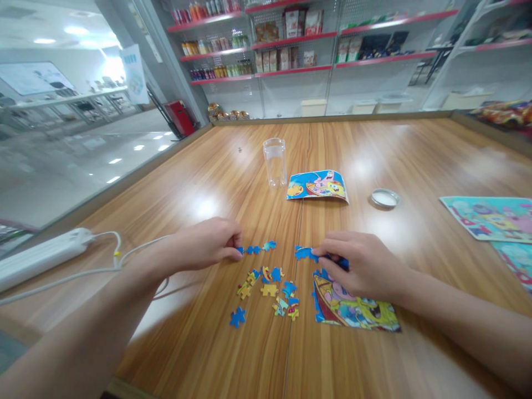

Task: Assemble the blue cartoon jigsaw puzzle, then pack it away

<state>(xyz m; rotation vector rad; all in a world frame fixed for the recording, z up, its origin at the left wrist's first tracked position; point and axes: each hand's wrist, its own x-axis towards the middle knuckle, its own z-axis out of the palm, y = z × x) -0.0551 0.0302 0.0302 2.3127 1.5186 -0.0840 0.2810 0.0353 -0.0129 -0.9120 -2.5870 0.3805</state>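
My left hand (208,244) is closed in a pinch on the end of a short strip of joined blue puzzle pieces (257,249) lying on the wooden table (233,166). My right hand (361,265) is curled over a blue puzzle piece (305,253), fingertips pressing it near the top edge of the partly assembled cartoon puzzle (353,307). Several loose puzzle pieces (270,291) lie scattered between my hands. One more blue piece (238,317) lies apart, nearer to me.
A clear plastic jar (275,161) stands further back, with a printed reference picture (318,185) beside it and a round lid (385,197) to the right. Other puzzle sheets (490,217) lie at the right edge. A white power strip (41,256) with cable sits left. Shop shelves (291,39) stand behind.
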